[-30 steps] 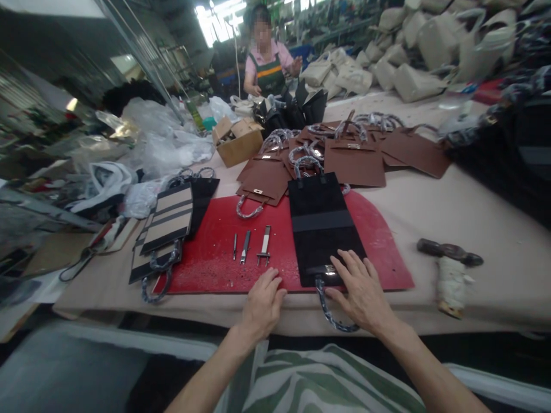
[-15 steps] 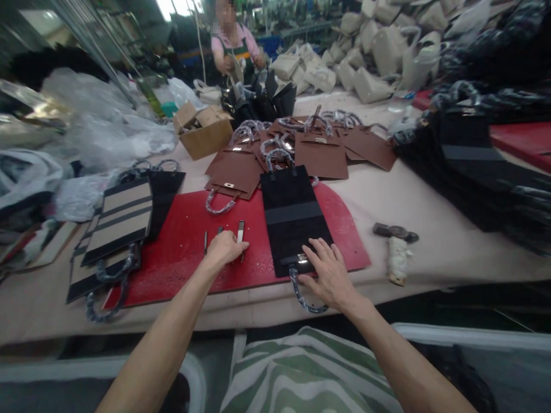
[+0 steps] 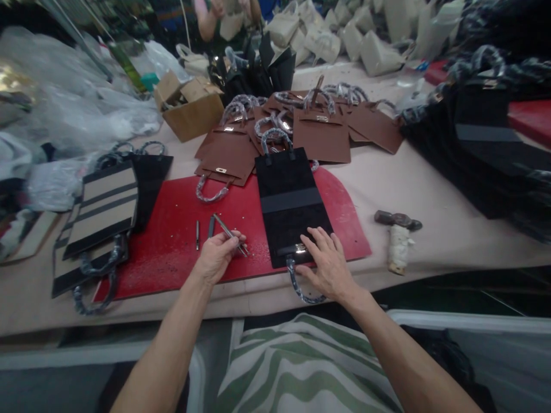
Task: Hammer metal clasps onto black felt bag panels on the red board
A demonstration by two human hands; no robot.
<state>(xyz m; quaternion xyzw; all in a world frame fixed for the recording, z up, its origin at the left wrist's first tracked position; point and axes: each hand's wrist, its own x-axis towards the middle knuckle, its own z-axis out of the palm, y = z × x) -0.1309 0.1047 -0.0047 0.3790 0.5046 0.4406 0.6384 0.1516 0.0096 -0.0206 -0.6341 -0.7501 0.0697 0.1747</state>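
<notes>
My left hand (image 3: 217, 255) is closed around a slim metal tool (image 3: 224, 225) with what look like two thin prongs at its lower end; I cannot tell its exact kind. It is above the red board (image 3: 172, 252), beside two other slim metal tools (image 3: 197, 235) lying there. A black bag panel (image 3: 286, 178) with wrapped handles at both ends lies flat on the board. My right hand (image 3: 329, 264) rests on its near end with fingers spread, next to the metal clasp (image 3: 300, 248) and the near handle (image 3: 297, 284).
A hammer (image 3: 398, 241) with a wrapped grip lies to the right. Brown bag panels (image 3: 322, 137) pile up behind the board. Striped panels (image 3: 103, 206) lie left, a black stack (image 3: 460, 166) right. A cardboard box (image 3: 193, 115) stands behind; a person's hands (image 3: 210, 17) show beyond.
My left hand has picked the slim metal tool up off the red board and now holds it slanted. My right hand stays on the black panel. The view has tipped downward.
</notes>
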